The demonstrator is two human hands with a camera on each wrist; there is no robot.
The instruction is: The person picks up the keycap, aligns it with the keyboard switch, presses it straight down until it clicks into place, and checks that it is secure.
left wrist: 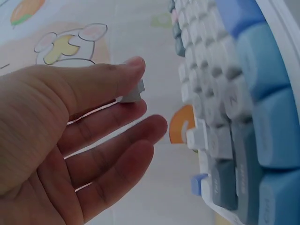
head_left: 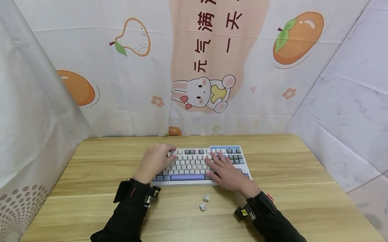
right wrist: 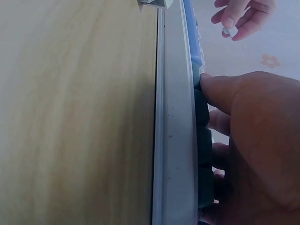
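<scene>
A keyboard (head_left: 187, 183) with white, grey and blue keys lies on the table. My left hand (head_left: 154, 162) is over its upper left corner. Between thumb and index finger it pinches a small light-grey keycap (left wrist: 131, 96), and the other fingers curve loosely below. The pinched keycap (right wrist: 231, 32) shows in the right wrist view too, held up above the keys. My right hand (head_left: 228, 174) rests spread on the right part of the keyboard. Its thumb (right wrist: 218, 91) lies by the front row of dark keys, and the other fingertips are partly hidden behind those keys.
Two loose white keycaps, one (head_left: 206, 198) nearer the keyboard and one (head_left: 202, 207) closer to me, lie on the wooden table (head_left: 96, 181). A printed curtain (head_left: 132, 87) hangs behind the table's far edge, with pale cloth at both sides.
</scene>
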